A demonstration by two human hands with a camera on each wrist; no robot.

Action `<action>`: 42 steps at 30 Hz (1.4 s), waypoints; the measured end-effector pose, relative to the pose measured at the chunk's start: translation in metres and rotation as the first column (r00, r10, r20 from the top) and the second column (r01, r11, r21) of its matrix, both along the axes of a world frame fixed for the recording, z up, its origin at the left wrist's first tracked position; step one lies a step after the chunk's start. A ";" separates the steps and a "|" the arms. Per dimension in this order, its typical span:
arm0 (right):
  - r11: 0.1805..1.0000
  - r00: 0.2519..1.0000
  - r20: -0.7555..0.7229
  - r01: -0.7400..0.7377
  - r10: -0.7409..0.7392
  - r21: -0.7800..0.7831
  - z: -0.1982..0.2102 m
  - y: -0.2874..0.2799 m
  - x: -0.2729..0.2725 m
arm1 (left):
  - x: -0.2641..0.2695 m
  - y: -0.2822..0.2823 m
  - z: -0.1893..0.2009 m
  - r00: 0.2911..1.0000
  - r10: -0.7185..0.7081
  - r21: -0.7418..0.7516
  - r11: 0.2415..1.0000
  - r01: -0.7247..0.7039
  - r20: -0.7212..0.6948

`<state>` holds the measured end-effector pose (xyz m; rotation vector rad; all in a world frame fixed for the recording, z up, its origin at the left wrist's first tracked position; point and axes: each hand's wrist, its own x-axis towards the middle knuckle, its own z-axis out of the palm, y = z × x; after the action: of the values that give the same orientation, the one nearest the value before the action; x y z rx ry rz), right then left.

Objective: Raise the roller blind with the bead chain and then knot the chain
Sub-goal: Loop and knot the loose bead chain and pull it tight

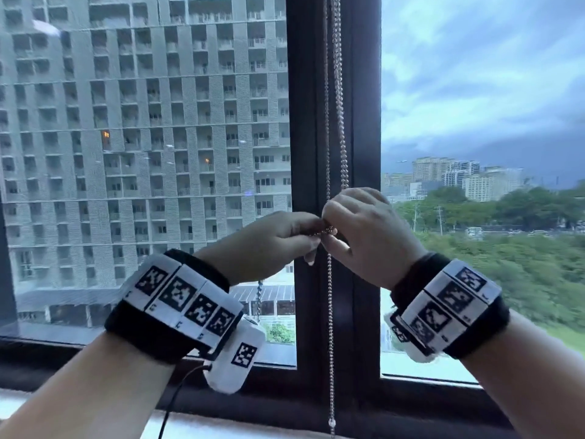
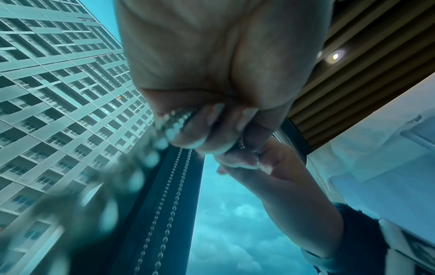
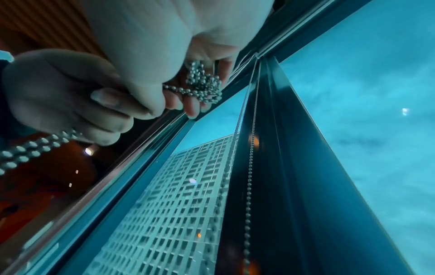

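Note:
A silver bead chain (image 1: 341,137) hangs in two strands in front of the dark window mullion (image 1: 304,122). Both hands meet at chest height on a small bunched tangle of chain (image 1: 328,231). My left hand (image 1: 313,239) pinches it from the left and my right hand (image 1: 335,236) from the right, fingers curled. One strand (image 1: 330,312) drops below them to the sill. In the right wrist view the bunch of beads (image 3: 204,85) sits at my right fingers (image 3: 188,104), and the left hand (image 3: 58,93) grips a doubled length (image 3: 35,148). No blind fabric covers the glass.
Large glass panes flank the mullion, with a tower block outside on the left and trees on the right. A pale windowsill (image 1: 237,423) runs below. A black cable (image 1: 177,394) hangs from my left wrist camera. A ceiling light (image 2: 335,55) shows above.

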<state>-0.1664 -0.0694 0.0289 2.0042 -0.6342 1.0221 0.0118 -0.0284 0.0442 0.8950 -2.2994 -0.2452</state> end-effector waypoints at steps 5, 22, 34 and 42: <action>0.944 0.940 0.286 -0.252 0.186 0.214 0.011 -0.001 -0.007 | 0.003 0.001 0.003 0.964 -0.126 -0.076 0.991 0.111 -0.235; -0.140 -0.024 0.985 -0.990 0.170 0.000 0.039 0.014 -0.002 | -0.043 -0.013 0.039 0.839 -0.132 -0.186 0.982 0.038 -0.527; 0.559 0.537 0.775 -0.774 0.333 0.296 0.034 -0.001 0.007 | -0.044 -0.022 0.032 0.713 -0.171 0.203 0.890 0.407 -0.680; 0.065 0.294 0.916 -0.956 0.274 0.287 0.049 0.006 0.001 | -0.041 -0.022 0.029 0.647 -0.268 0.369 0.641 0.673 -0.714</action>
<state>-0.1653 -0.0633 0.0780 2.9624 -0.4993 2.6340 -0.0291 -0.0508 0.0730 0.3042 -1.7728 -1.4010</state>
